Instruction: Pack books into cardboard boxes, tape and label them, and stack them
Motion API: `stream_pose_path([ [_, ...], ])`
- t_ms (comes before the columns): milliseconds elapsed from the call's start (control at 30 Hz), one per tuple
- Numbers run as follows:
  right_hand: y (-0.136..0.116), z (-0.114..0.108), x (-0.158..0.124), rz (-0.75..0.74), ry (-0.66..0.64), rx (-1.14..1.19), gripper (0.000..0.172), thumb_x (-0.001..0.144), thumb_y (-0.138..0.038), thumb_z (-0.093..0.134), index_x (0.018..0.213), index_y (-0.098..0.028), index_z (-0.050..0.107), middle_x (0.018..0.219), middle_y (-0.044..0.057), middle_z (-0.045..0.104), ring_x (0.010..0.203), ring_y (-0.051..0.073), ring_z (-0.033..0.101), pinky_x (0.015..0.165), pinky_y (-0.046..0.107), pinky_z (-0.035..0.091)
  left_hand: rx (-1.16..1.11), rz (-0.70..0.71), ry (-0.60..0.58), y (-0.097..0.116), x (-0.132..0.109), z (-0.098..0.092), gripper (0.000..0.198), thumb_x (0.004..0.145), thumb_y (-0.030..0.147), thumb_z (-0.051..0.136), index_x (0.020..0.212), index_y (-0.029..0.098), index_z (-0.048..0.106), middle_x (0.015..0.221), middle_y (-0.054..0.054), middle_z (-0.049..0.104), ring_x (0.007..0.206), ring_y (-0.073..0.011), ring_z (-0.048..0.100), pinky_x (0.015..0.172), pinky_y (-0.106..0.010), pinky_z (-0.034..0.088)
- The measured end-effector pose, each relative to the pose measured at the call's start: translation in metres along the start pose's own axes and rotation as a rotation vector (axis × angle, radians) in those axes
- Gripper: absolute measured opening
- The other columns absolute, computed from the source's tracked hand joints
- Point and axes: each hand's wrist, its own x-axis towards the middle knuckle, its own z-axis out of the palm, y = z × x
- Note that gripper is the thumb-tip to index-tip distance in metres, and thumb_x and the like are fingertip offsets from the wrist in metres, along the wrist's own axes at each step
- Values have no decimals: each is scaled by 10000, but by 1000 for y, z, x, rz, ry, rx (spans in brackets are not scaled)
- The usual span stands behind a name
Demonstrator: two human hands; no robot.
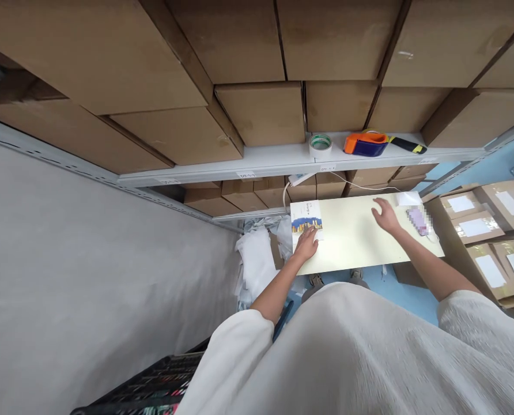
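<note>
A book [305, 211] with a white cover and a blue and gold city picture lies at the left end of a pale narrow table [347, 236]. My left hand [306, 244] rests over its lower edge, fingers stretched out and not wrapped round it. Above the right half of the tabletop, my right hand [385, 215] holds nothing, with thumb and fingers apart. Right of that hand lies a purple item [418, 221], blurred out in the picture. A small white packet or charger [408, 199] sits at the table's far right corner.
A metal shelf [291, 168] crosses behind the table, with a tape roll [320, 146], an orange and blue tape dispenser [366, 144] and a cutter [407, 144]. Cardboard boxes [259, 112] fill it. More boxes [473, 225] stand right; white bags [257, 253] and a black crate [153, 380] are left.
</note>
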Motion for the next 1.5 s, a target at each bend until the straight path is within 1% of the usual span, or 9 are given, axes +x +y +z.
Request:
stream_pose_path([
  [133,5,-70,64,-88,232,-23,431,980,-378,538,1360,-227,676,1402,190,688,1378,379,607,1215,625,484,-6,26,43,37,22,-3,580,1062,248,504,1634,154,529,1769,-195,454,1675,-334,396,1379,-557,331],
  [267,7,-117,104,-113,285,-42,477,944,-336,559,1403,-228,628,1338,168,696,1246,363,652,1156,602,518,-7,60,97,82,45,3,569,1066,258,517,1633,208,535,1765,-166,470,1663,-322,419,1370,-573,352],
  [367,14,-138,126,-166,288,-86,481,954,-345,555,1418,-231,608,1402,180,674,1284,378,623,1160,612,499,15,95,120,115,58,13,562,1062,255,535,1624,225,544,1759,-146,483,1658,-312,422,1371,-565,355],
  [633,37,-161,202,-269,164,-191,433,949,-366,575,1327,-173,656,1405,245,665,1273,439,584,1088,643,503,16,9,180,178,62,48,537,1081,263,527,1616,216,549,1766,-132,468,1655,-299,410,1371,-512,357],
  [867,45,-153,230,-208,108,-201,336,973,-373,553,1188,-146,675,1150,246,727,1131,427,599,1010,623,509,32,-39,173,197,54,59,555,1068,267,526,1619,212,558,1761,-133,480,1640,-309,436,1370,-538,364],
  [1100,48,-157,234,-172,34,-255,320,986,-346,591,1239,-160,652,1150,238,746,1132,427,615,1025,607,491,50,-58,162,203,59,60,528,1072,256,512,1589,178,587,1764,-147,471,1643,-315,430,1369,-525,371],
  [1233,53,-169,214,-196,54,-190,350,989,-382,622,1272,-176,627,1183,217,755,1134,415,631,1025,574,505,52,-29,126,208,65,72,507,1071,249,513,1565,189,608,1757,-141,482,1626,-308,456,1365,-533,379],
  [1367,65,-179,148,-163,138,-66,360,980,-384,621,1296,-213,621,1265,174,750,1175,388,647,1033,538,527,57,-24,81,213,72,83,493,1066,248,517,1545,201,624,1754,-130,490,1623,-300,466,1365,-521,382],
  [1500,92,-164,53,-35,142,65,344,978,-447,609,1250,-237,628,1266,148,748,1120,343,685,972,477,568,51,-16,25,216,76,93,493,1066,256,513,1544,203,626,1752,-126,496,1637,-294,450,1374,-509,370],
])
